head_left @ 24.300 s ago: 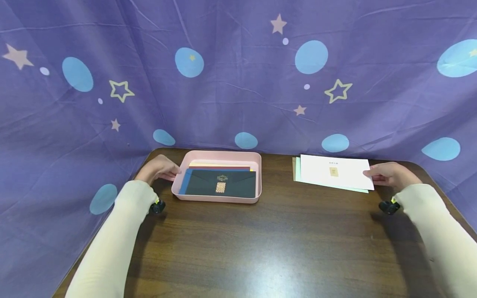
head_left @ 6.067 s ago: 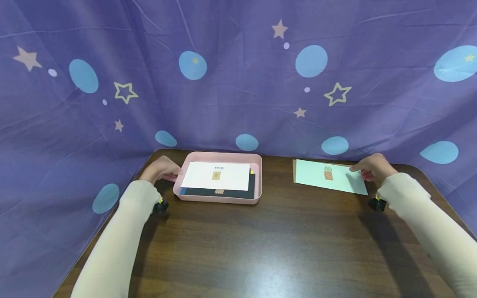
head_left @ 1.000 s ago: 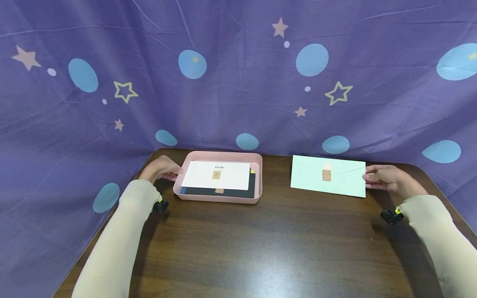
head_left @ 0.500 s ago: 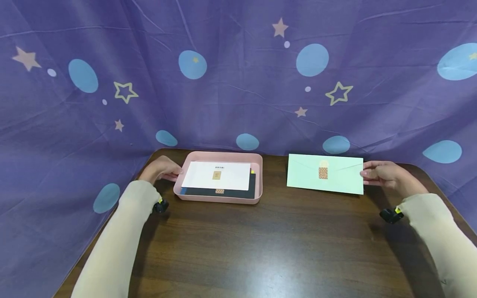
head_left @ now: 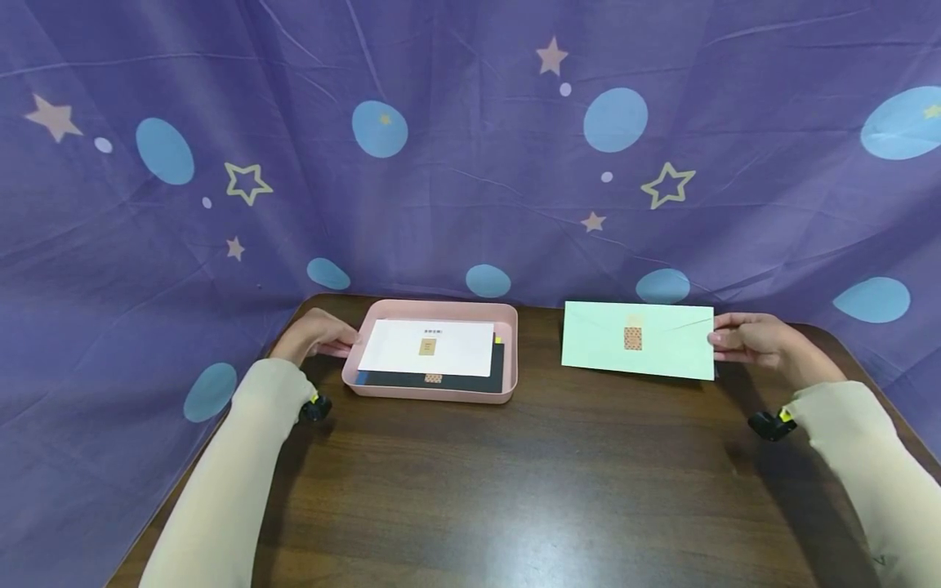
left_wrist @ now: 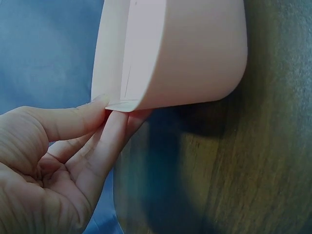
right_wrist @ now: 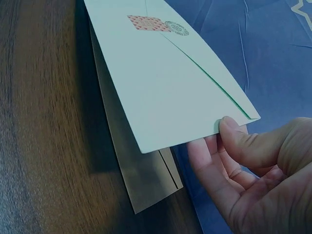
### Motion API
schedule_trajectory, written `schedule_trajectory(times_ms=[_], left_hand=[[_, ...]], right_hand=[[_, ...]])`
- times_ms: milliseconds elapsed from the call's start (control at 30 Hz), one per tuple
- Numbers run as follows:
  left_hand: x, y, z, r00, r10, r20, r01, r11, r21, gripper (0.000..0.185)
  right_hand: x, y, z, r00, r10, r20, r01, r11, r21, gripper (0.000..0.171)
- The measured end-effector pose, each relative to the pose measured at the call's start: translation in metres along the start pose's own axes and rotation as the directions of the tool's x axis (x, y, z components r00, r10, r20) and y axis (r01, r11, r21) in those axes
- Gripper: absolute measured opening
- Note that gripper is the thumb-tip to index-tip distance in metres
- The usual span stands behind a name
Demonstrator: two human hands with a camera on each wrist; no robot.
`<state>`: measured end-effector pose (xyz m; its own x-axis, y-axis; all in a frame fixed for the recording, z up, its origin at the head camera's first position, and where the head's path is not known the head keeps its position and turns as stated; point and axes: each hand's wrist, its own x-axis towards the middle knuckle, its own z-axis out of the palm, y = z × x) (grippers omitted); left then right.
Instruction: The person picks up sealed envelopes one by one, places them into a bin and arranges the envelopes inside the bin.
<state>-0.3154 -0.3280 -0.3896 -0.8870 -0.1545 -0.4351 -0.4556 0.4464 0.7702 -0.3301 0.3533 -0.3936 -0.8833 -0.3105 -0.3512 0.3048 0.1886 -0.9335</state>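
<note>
A mint-green envelope [head_left: 603, 339] with a patterned sticker is pinched at its right edge between the thumb and fingers of my right hand [head_left: 760, 347]. In the right wrist view the envelope is raised above a brown envelope [right_wrist: 141, 180] that lies on the table; the head view hides that one beneath the green. My left hand [head_left: 319, 333] pinches the left rim of a pink tray [head_left: 426, 394], thumb on top and fingers below. Inside the tray a white envelope [head_left: 463, 351] with a gold label lies over a dark envelope [head_left: 470, 382], with bits of blue and yellow showing.
The tray stands near the back left of a dark wooden table [head_left: 456, 474]. Behind the table hangs a purple curtain [head_left: 470, 204] with stars and blue ovals, reaching down to the back edge.
The white envelope went from the right-hand pile into the tray earlier. Over the last second my right hand has lifted the mint-green envelope and shifted it slightly left. My left hand stays on the rim.
</note>
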Motion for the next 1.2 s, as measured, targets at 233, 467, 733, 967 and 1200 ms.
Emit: schedule_trajectory(times_ms=[233,467,733,967,1200], left_hand=[[0.0,-0.002,-0.001,1.0,0.006,0.009,-0.005,1.0,-0.013,0.02],[-0.001,-0.003,-0.001,0.999,0.017,0.027,-0.016,1.0,-0.015,0.027],[-0.001,-0.003,-0.001,0.999,0.014,0.035,-0.013,1.0,-0.012,0.022],[-0.001,-0.003,-0.001,0.999,0.009,0.03,-0.009,1.0,-0.013,0.024],[0.0,-0.002,-0.001,1.0,0.001,0.029,-0.001,1.0,-0.008,0.024]], right_hand=[[-0.003,-0.004,0.002,1.0,-0.011,0.0,0.011,1.0,0.03,0.033],[-0.005,-0.007,0.0,1.0,-0.016,0.0,0.016,0.997,0.082,0.028],[-0.007,-0.014,-0.001,0.999,-0.034,0.02,0.031,0.993,0.114,0.021],[-0.007,-0.02,0.002,0.996,-0.072,0.046,0.063,0.983,0.17,0.032],[-0.007,-0.026,0.008,0.991,-0.102,0.09,0.074,0.961,0.267,0.03]])
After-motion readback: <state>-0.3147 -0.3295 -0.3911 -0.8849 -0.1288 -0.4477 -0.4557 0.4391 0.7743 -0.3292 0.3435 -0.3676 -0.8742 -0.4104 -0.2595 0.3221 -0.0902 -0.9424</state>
